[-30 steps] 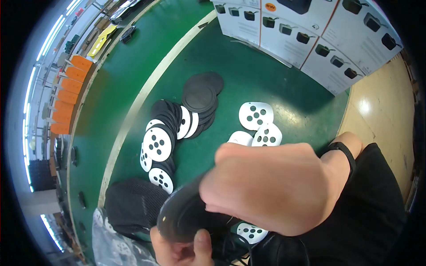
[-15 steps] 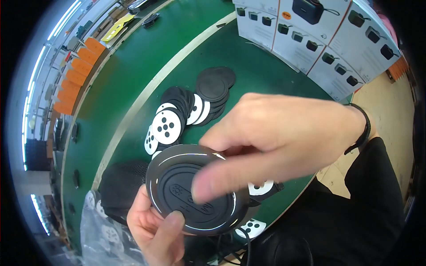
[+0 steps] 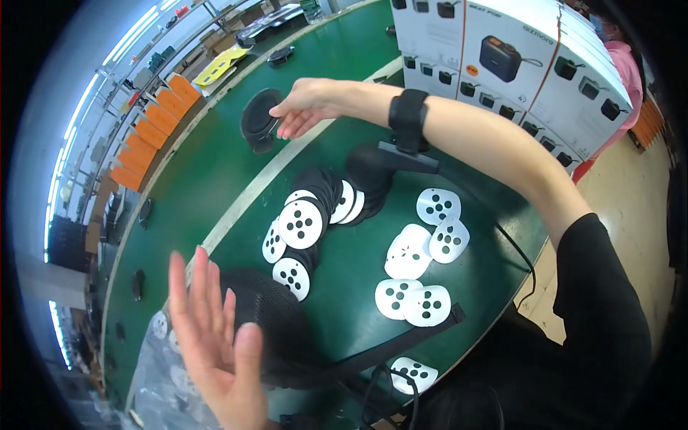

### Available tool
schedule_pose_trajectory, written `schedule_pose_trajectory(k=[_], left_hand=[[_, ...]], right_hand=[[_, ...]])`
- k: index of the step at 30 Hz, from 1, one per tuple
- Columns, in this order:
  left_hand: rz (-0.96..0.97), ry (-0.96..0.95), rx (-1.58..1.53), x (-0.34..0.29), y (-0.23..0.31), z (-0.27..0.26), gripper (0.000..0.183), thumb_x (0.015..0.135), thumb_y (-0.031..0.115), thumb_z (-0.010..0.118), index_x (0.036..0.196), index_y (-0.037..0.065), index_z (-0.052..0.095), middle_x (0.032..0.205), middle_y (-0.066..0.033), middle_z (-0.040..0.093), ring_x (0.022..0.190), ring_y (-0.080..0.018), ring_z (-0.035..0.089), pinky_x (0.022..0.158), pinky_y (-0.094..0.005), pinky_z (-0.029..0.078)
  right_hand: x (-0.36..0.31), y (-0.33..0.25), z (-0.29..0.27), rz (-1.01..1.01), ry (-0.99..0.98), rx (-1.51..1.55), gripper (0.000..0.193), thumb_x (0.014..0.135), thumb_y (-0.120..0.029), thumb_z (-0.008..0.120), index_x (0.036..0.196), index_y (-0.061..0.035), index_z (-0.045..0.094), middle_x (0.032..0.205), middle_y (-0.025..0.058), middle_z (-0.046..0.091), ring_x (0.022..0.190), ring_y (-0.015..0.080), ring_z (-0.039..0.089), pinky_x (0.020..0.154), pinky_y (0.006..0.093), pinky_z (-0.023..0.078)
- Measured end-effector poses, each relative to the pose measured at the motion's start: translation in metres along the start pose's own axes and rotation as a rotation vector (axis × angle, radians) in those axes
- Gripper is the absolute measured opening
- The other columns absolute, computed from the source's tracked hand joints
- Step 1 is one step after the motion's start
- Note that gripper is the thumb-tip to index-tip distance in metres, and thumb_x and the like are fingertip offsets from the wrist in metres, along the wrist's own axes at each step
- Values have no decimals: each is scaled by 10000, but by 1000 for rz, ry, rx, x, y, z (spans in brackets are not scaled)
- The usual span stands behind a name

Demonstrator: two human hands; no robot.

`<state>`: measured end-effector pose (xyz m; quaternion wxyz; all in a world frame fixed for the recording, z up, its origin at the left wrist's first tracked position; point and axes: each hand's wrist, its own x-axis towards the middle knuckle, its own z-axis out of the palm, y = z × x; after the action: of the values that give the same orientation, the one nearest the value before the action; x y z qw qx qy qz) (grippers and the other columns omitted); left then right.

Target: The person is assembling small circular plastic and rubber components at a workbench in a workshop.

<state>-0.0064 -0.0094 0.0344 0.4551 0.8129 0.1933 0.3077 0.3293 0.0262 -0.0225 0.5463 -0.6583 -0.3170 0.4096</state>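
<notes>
My right hand (image 3: 313,109) is stretched out over the far side of the green table, its fingers closed on the edge of a round black casing part (image 3: 261,122). Near me on the left, my left hand (image 3: 215,351) is held up with its fingers spread and nothing in it. Beside that hand lies a black mesh item (image 3: 269,308) with a black strap (image 3: 401,344). Beyond it, black discs (image 3: 315,188) overlap in a row, some showing white backing with black dots, such as this disc (image 3: 299,223).
Dotted white backing sheets (image 3: 408,252) lie on the green table (image 3: 344,287) at right. Printed white cartons (image 3: 516,64) stand at the far right, with a person in pink (image 3: 622,79) behind them. A clear plastic bag (image 3: 161,373) lies at near left. Orange dividers (image 3: 147,136) line the far left.
My right hand has carried the round black part away from me to the far side. My left hand has let go of it and opened. The white sheets at right are now uncovered.
</notes>
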Motion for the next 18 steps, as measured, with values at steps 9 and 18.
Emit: schedule_pose_trajectory(k=[9,18], left_hand=[[-14,-70,33,-1,-3,2,670,829,162,604,1400,-6,297,1366,-216,426,1280,-313,414,1036,-429,304],[-88,-293,82,-1,-8,2,620,848,-70,553,1411,31,315,1465,-110,316,1355,-213,292,1084,-339,250]], right_hand=[[-99,26,-13,-88,-82,-1346,584,561,-120,807,1114,-61,630,954,156,665,927,289,636,813,376,504],[-141,28,-1,-496,234,-1241,249,650,-39,730,814,-19,544,859,106,564,792,304,598,695,406,494]])
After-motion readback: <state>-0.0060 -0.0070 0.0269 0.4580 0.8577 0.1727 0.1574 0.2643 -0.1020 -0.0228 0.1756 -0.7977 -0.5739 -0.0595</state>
